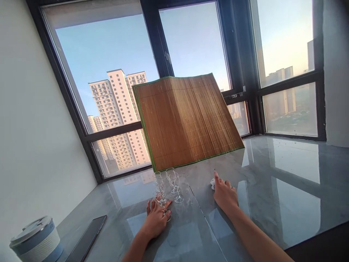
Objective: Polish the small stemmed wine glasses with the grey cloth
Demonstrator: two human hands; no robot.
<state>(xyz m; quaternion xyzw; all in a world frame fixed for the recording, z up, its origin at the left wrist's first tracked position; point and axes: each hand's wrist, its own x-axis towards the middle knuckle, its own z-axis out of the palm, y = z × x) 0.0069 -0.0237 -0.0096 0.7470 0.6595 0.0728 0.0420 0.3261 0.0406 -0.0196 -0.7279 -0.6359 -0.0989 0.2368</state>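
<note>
Several small clear stemmed glasses stand close together in two rows on the grey glossy tabletop. My left hand (158,217) is at the near end of the left row, its fingers and thumb around the lower part of the nearest stemmed glass (159,193). Part of that glass is hidden by the fingers. Another stemmed glass (178,198) stands just right of my left hand, not touched. My right hand (225,194) rests on the tabletop further right, index finger stretched forward, the other fingers curled on a crumpled white tissue (212,184), which shows at the hand's left side.
A folded bamboo mat (191,120) with green edging stands upright behind the glasses, before the windows. At the left lie a dark phone (87,238) and a lidded blue-and-white cup (38,240). A thin seam (204,217) runs across the tabletop (261,203) between my hands.
</note>
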